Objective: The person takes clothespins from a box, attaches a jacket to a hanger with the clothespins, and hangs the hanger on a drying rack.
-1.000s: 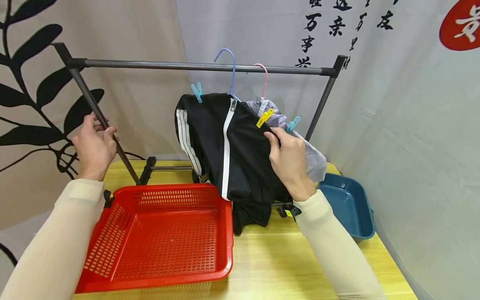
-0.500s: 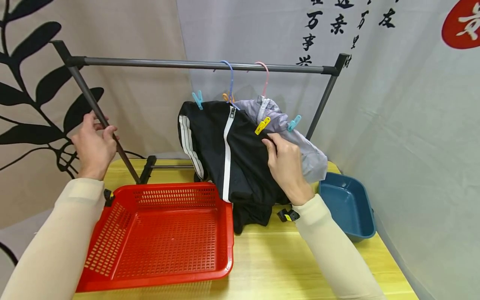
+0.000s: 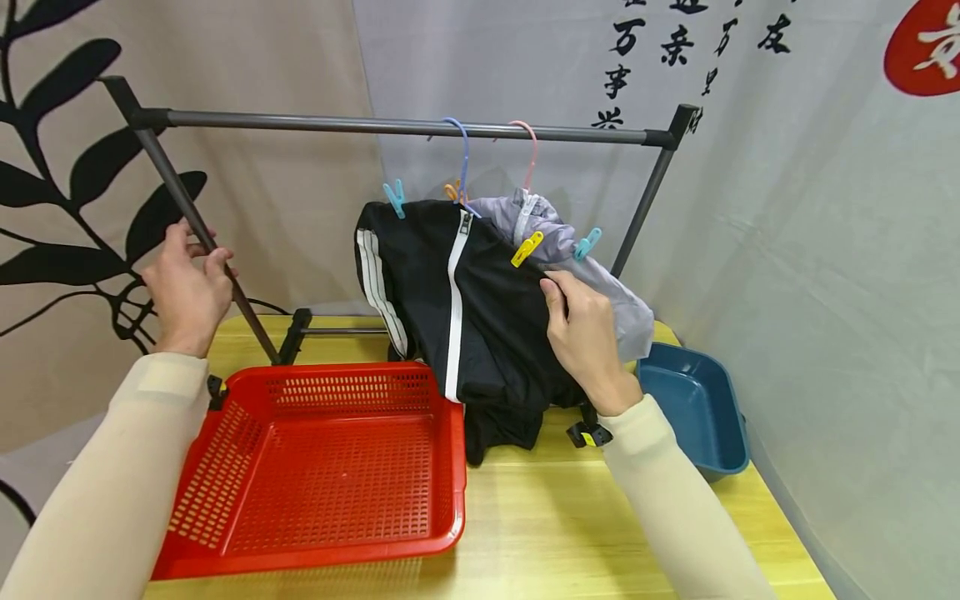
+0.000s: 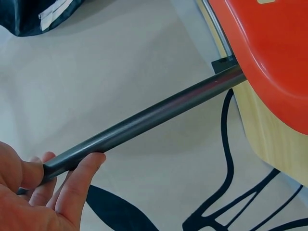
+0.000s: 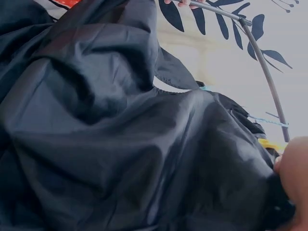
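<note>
My left hand (image 3: 189, 292) grips the slanted left post (image 3: 169, 177) of a dark metal clothes rack; the left wrist view shows thumb and fingers around that post (image 4: 149, 118). A black zip jacket (image 3: 495, 317) with white stripes hangs from the rack's top bar (image 3: 322, 123) on a blue hanger (image 3: 465, 158). My right hand (image 3: 588, 337) pinches the jacket's right shoulder edge between thumb and index finger. Just above it a yellow clothespin (image 3: 527, 249) clips the jacket, and a light-blue clothespin (image 3: 394, 198) sits on the opposite shoulder. Black fabric (image 5: 120, 144) fills most of the right wrist view.
Behind the jacket hangs a pale lavender garment (image 3: 622, 308) on a pink hanger (image 3: 531, 154), with another light-blue clothespin (image 3: 588, 243). A red basket (image 3: 330, 562) stands at front left on the wooden table (image 3: 547, 533). A blue bin (image 3: 693, 408) is at the right.
The blue hanger's hook, raised above the bar a second ago, now rests over it, and the jacket has dropped slightly. My right hand lowered, then shifted a little right. The left hand stayed put.
</note>
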Motion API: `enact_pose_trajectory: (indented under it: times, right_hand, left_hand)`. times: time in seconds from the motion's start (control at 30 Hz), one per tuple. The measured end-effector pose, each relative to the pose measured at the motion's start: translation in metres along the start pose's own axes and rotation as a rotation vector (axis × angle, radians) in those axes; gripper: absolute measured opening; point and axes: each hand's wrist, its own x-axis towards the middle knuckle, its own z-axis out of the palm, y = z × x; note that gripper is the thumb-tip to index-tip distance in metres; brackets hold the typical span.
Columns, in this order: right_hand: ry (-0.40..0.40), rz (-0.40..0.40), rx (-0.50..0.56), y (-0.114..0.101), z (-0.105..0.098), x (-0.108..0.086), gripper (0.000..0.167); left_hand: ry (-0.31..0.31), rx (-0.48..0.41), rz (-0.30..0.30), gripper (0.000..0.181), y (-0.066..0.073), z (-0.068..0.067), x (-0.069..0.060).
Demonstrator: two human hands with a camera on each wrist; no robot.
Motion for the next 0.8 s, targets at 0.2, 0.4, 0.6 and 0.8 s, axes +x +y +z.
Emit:
enact_pose_trajectory:
  times: [0.2,0.4,0.6,0.8]
  right_hand:
    - [-0.005,0.003,0.004,0.003,-0.01,-0.008,0.025]
    - [-0.016,-0.009,-0.015,0.004,-0.022,-0.018,0.025]
    - [-0.008,-0.043,-0.047,0.007,-0.033,-0.031,0.021]
    - [-0.027,-0.052,-0.064,0.01,-0.043,-0.043,0.024]
  left_hand:
    - [0.01,0.02,0.019,0.047,0.0,0.001,-0.001]
    - [-0.009,0.027,0.013,0.048,0.0,0.001,-0.002]
    - [-0.059,0.012,-0.025,0.051,0.004,-0.001,-0.001]
    - [-0.084,0.056,-0.021,0.053,0.002,-0.008,-0.004]
